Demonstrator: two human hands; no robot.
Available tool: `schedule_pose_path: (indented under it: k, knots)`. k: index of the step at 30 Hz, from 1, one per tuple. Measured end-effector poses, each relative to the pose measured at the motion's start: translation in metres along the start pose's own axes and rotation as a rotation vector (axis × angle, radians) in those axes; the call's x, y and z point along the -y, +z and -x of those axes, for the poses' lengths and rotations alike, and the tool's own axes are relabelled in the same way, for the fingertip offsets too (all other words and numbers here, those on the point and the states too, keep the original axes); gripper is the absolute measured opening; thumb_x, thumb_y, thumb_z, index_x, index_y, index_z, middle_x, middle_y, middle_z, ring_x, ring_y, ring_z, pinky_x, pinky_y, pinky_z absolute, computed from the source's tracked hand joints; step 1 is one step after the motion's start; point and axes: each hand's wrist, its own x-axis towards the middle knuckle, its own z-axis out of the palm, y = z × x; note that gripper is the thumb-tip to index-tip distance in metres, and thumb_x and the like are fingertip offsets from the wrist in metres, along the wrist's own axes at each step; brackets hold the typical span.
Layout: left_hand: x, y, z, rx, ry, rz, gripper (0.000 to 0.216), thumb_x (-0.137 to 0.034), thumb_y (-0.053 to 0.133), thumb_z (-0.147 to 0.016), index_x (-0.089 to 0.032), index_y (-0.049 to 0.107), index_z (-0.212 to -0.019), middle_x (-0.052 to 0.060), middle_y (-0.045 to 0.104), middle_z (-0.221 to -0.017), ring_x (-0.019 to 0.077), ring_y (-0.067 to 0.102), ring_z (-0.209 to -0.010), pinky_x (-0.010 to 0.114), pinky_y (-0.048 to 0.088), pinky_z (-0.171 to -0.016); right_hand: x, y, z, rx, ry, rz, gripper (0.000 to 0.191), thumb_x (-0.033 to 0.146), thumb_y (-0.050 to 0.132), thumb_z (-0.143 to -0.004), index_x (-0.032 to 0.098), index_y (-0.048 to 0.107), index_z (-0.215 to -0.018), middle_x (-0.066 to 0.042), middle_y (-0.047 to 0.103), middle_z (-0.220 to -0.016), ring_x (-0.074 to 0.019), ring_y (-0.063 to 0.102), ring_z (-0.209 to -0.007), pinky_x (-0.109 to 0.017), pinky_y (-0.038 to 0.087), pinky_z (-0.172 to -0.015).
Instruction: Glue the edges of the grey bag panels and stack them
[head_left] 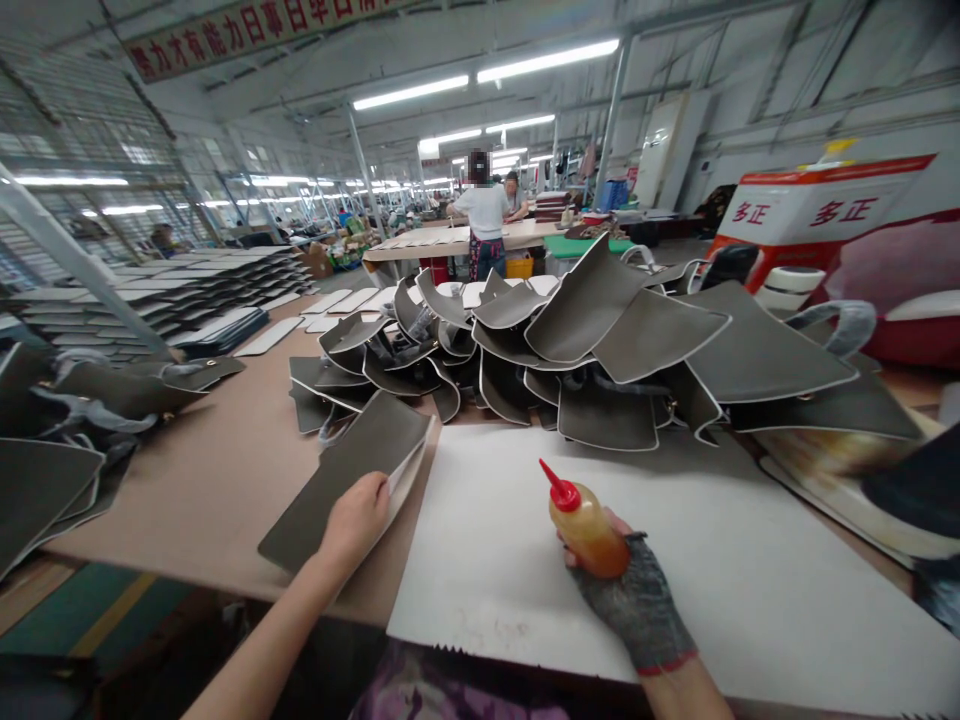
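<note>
My bare left hand [361, 518] grips the right edge of a dark grey-green leather panel [337, 480], whose pale underside shows along that edge. The panel lies at a slant over the brown tabletop, left of a white sheet [480, 520]. In a dark fingerless glove, my right hand [630, 590] is wrapped round a squeeze bottle [589, 530] of amber liquid. Its red pointed nozzle tips up and to the left, above the white sheet. Just beyond both hands lies a heap of curved grey-green leather pieces [607, 410] with pale edges and plastic-wrapped handles.
More leather pieces [45, 490] lie at the left table edge. Behind them rise stacks of flat panels [165, 290]. At the right stand a red and white box [817, 215] and a white-lidded container [787, 287]. Two people [484, 215] are at a far table.
</note>
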Motion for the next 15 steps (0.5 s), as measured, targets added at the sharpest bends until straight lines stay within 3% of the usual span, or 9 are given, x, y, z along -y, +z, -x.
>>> schedule_pose_path:
  k: [2,5,10,12,15]
  knots:
    - [-0.003,-0.013,0.006,-0.045,-0.024,0.005,0.026,-0.025,0.030,-0.084,-0.016,0.054,-0.087,0.007,0.061,-0.088,0.0173,0.057,-0.081,0.025,0.039,-0.071,-0.001,0.000,-0.001,0.010,0.002,0.039,0.023,0.027,0.065,-0.065,0.022,0.058,-0.087,-0.003,0.065,-0.075,-0.0234,0.060,-0.065,-0.033,0.049,-0.048]
    - [-0.022,-0.017,0.015,0.071,0.032,0.081,0.023,-0.024,0.033,-0.084,-0.017,0.055,-0.082,0.005,0.062,-0.083,0.0154,0.057,-0.077,0.023,0.039,-0.068,-0.005,-0.002,-0.002,0.028,-0.151,0.262,0.020,0.036,0.060,-0.069,0.024,0.059,-0.085,-0.004,0.064,-0.079,-0.0250,0.060,-0.070,-0.036,0.051,-0.050]
    - [-0.073,0.026,0.030,0.262,0.109,0.058,0.025,-0.020,0.031,-0.084,-0.017,0.056,-0.082,0.005,0.061,-0.086,0.0152,0.057,-0.080,0.023,0.041,-0.069,0.004,0.002,0.005,-0.058,-0.461,0.603,0.026,0.039,0.065,-0.065,0.025,0.062,-0.086,-0.004,0.061,-0.091,-0.0270,0.053,-0.088,-0.035,0.049,-0.064]
    - [-0.088,0.043,0.035,0.255,0.110,-0.051,0.024,-0.016,0.032,-0.082,-0.015,0.056,-0.084,0.007,0.058,-0.092,0.0168,0.056,-0.086,0.025,0.042,-0.072,0.018,0.006,0.012,-0.093,-0.562,0.769,0.028,0.041,0.066,-0.063,0.022,0.063,-0.083,-0.005,0.060,-0.090,-0.0281,0.051,-0.092,-0.034,0.047,-0.069]
    - [-0.100,0.054,0.037,0.205,0.119,-0.144,0.024,-0.012,0.036,-0.078,-0.014,0.054,-0.094,0.009,0.055,-0.099,0.0180,0.052,-0.095,0.025,0.043,-0.076,0.037,0.012,0.020,-0.051,-0.585,0.856,0.034,0.046,0.056,-0.071,0.020,0.059,-0.094,-0.007,0.058,-0.099,-0.0276,0.051,-0.093,-0.032,0.045,-0.065]
